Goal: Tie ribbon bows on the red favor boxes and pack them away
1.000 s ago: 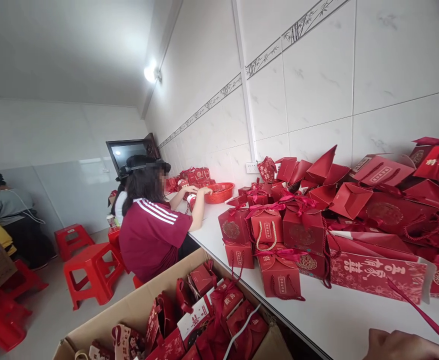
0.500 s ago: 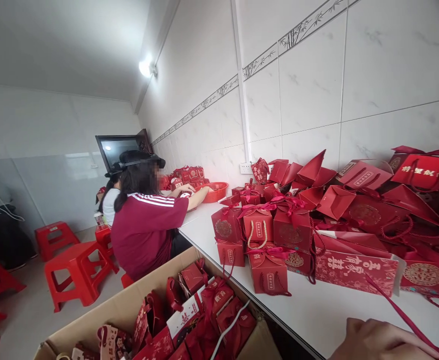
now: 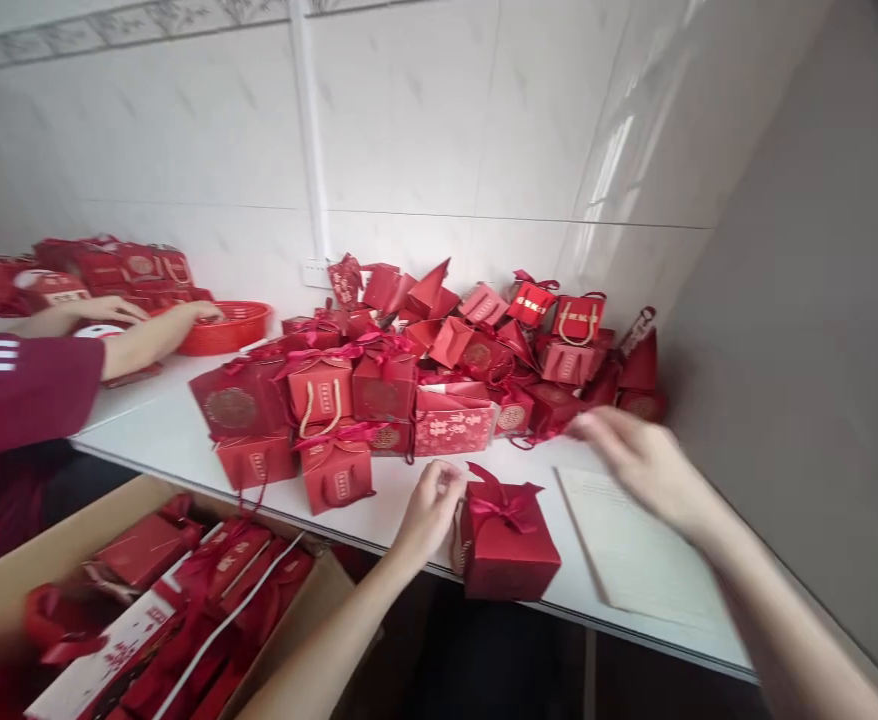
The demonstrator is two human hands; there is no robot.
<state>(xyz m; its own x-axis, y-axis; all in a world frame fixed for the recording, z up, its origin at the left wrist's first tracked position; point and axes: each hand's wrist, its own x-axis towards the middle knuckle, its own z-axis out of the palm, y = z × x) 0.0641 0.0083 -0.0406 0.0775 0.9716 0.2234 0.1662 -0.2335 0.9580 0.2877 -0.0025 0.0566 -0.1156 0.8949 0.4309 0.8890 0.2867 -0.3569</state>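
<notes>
A red gift box point(image 3: 512, 555) with a magenta ribbon bow point(image 3: 510, 512) on top stands at the front edge of the white table. A twisted cord handle hangs on its left side. Just left of the box, my left hand point(image 3: 433, 500) has its fingers curled together, close to a loose ribbon end; what they hold, if anything, is hidden. My right hand point(image 3: 623, 455) hovers over the table to the right of the box, above a pale flat pad or sheet stack point(image 3: 634, 550). Its fingers are smeared by motion.
Piled red gift boxes point(image 3: 383, 385) cover the table's back along the tiled wall. At lower left stands a cardboard carton point(image 3: 311, 600) of red boxes. A co-worker's arms point(image 3: 135, 345) reach near a red plastic basket point(image 3: 240, 330). A grey panel point(image 3: 806, 350) bounds the right.
My view has swung to the right and down. Both my hands and the ribboned box are in view now; earlier only one hand showed, at the lower right edge near a ribbon.
</notes>
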